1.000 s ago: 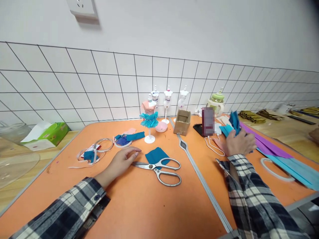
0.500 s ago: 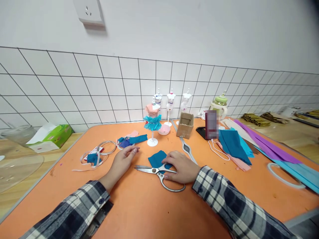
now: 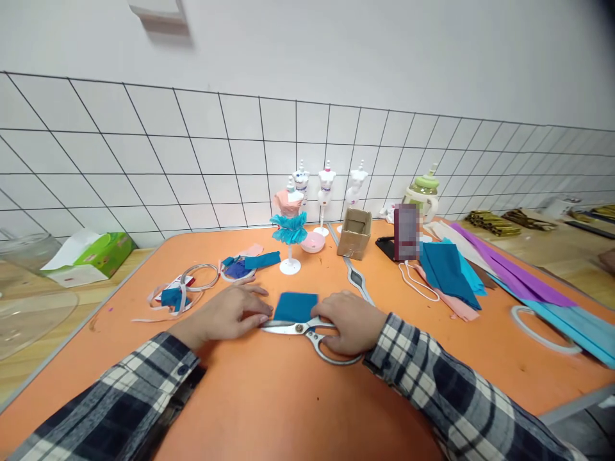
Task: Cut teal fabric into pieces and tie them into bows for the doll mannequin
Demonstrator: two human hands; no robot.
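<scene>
A small dark-blue square of cloth (image 3: 295, 306) lies flat on the orange table (image 3: 269, 397), partly over the blades of steel scissors (image 3: 307, 333). My left hand (image 3: 225, 315) lies flat with fingers stretched, its fingertips at the square's left edge and the scissor tips. My right hand (image 3: 352, 321) rests over the scissors' upper handle loop. Its fingers are curled and pinch the square's right edge. The lower handle loop shows below this hand.
Behind stand a dressed doll mannequin (image 3: 289, 224), three bare ones (image 3: 327, 186), a pink dish (image 3: 313, 242) and a small cardboard box (image 3: 354, 233). Ribbon and blue scraps (image 3: 179, 296) lie left, coloured sheets (image 3: 451, 269) and a tape ring (image 3: 542, 330) right, a tissue box (image 3: 91, 256) far left.
My right hand came back from the coloured sheets on the right to the scissors and blue square. My left hand slid right to the square, which now lies as a neat rectangle.
</scene>
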